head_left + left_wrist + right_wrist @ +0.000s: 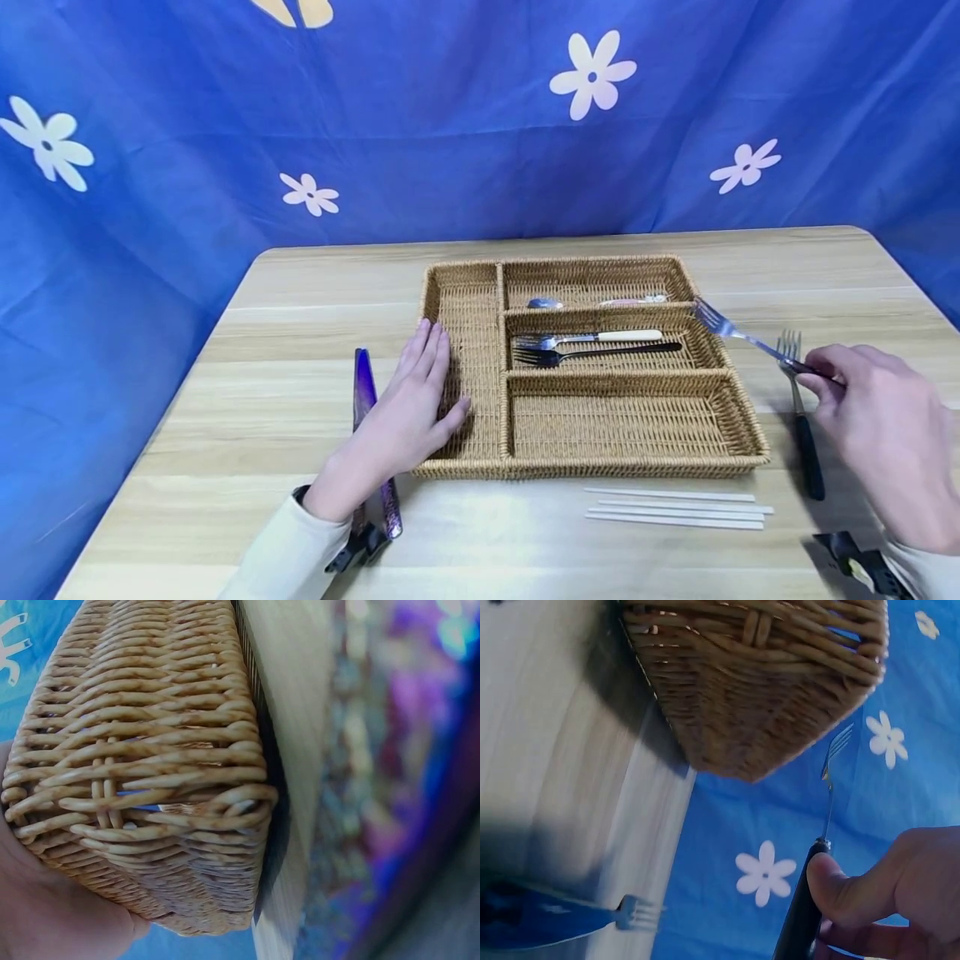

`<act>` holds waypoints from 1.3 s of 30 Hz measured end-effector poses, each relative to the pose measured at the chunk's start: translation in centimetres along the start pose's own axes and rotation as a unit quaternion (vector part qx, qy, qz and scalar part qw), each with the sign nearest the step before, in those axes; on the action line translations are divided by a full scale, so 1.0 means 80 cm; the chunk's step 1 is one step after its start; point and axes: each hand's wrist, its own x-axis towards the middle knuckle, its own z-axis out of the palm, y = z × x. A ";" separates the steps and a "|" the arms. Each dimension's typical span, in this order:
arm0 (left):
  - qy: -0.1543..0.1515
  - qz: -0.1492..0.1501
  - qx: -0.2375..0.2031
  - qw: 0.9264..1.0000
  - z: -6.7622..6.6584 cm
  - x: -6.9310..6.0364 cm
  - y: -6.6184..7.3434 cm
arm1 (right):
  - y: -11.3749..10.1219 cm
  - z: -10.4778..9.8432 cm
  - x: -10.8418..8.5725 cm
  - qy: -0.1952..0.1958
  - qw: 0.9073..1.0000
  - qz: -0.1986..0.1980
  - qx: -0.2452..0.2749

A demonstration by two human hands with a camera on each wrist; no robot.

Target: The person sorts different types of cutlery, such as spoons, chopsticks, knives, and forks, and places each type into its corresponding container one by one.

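Fingers of the right hand (885, 425) pinch a dark-handled fork (731, 331), tines by the wicker tray (637, 467); the left hand (416, 408) lies straight-fingered over its left side. I judge two forks (547, 358) placed, left of the pinch; another fork (807, 454) beside it and white chopsticks (682, 506) remain outside.

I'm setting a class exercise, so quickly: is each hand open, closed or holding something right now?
Left hand: open, resting on the left side of the wicker tray.
Right hand: closed, holding a dark-handled fork by its handle.
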 end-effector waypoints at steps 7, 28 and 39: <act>-0.012 -0.006 -0.009 1.000 -0.001 0.001 -0.001 | -0.025 0.002 0.020 -0.037 0.999 -0.021 -0.007; -0.026 0.001 -0.015 1.000 -0.003 0.005 -0.007 | -0.120 0.022 0.082 -0.121 0.972 -0.201 -0.015; -0.019 0.014 -0.019 1.000 0.000 0.009 -0.008 | -0.138 0.012 0.099 -0.136 0.973 -0.185 -0.013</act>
